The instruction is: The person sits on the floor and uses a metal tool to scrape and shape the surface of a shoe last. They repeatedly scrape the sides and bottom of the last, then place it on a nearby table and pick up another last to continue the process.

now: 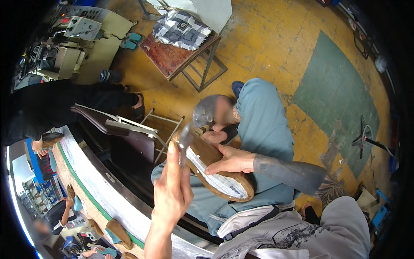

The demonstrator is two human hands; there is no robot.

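Note:
A brown shoe upper [199, 146] on a last lies across my lap, its whitish bottom [222, 182] turned up and its toe pointing far left. My right hand [230, 160] comes in from the right and grips the shoe at its middle, thumb on the bottom and the fingers partly hidden behind the side. At the toe, my left hand [171, 190] is closed around a shiny metal tool [186, 140], its index finger stretched upward along it. Motion blurs the tool, so I cannot make out its exact kind. Its head overlaps the toe edge; contact is unclear.
On my left runs a long bench [103, 181] with a green edge, bearing brown shoes [117, 231]. A folding chair [136, 144] stands beside it. Ahead is a reddish table [166, 56] with a patterned cushion [182, 29]. Co-workers [54, 216] are at the left.

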